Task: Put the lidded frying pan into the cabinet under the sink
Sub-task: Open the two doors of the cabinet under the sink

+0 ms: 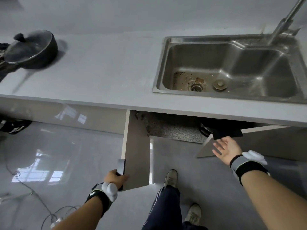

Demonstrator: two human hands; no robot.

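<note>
The dark frying pan (32,51) with its lid and black knob sits on the grey countertop (106,72) at the far left, blurred, its handle running off the left edge. Below the steel sink (232,67) both cabinet doors stand swung out. My left hand (115,177) grips the black handle at the edge of the left door (137,156). My right hand (226,149) is spread, palm up, just beside the black handle of the right door (259,143), apart from it. Inside the cabinet I see a speckled floor (172,130) and a dark round object (207,128).
A tap (282,24) rises at the sink's back right. My two feet (171,178) stand on the glossy grey floor in front of the open cabinet. White cables (33,193) trail across the floor at the left. A dark shoe (13,126) lies under the counter's left end.
</note>
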